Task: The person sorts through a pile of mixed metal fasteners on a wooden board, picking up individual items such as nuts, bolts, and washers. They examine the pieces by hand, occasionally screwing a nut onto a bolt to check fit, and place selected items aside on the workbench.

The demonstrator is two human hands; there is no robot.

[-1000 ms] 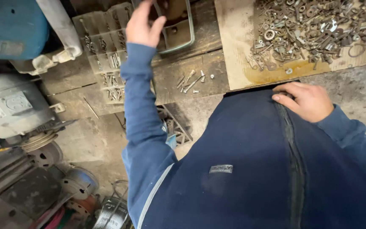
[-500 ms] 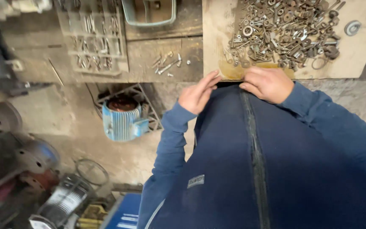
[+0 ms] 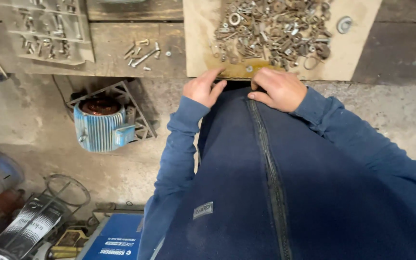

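Nearest to you is your dark blue jacket [image 3: 275, 192], its zip running down the middle. On the floor at your left stand a blue box [image 3: 114, 238] and, further out, a blue ribbed motor [image 3: 99, 127] set in a metal frame.

Both hands rest at the near edge of the board [image 3: 203, 29]. Your left hand [image 3: 204, 89] lies palm down with its fingers [image 3: 215, 77] stretched forward and slightly spread, the tips touching the board's edge; it holds nothing. Your right hand [image 3: 278, 89] is curled, knuckles up, the fingers folded under at the board's edge just beside the jacket's hem. Whether they pinch a part cannot be told from this view.

The heap of nuts, washers and bolts [image 3: 273, 31] lies on the board just beyond both hands. One large washer [image 3: 345, 24] sits apart at the right.

Judged from this position, the step in hand is the approach to the heap, before any piece is selected. The next move calls for a short forward reach and a fingertip pinch on a single part; the pieces overlap, so lift cleanly to avoid dragging neighbours.

Further left, loose bolts [image 3: 143, 54] lie on the wooden bench [image 3: 121, 67], beside a grey sorting tray [image 3: 49, 31].
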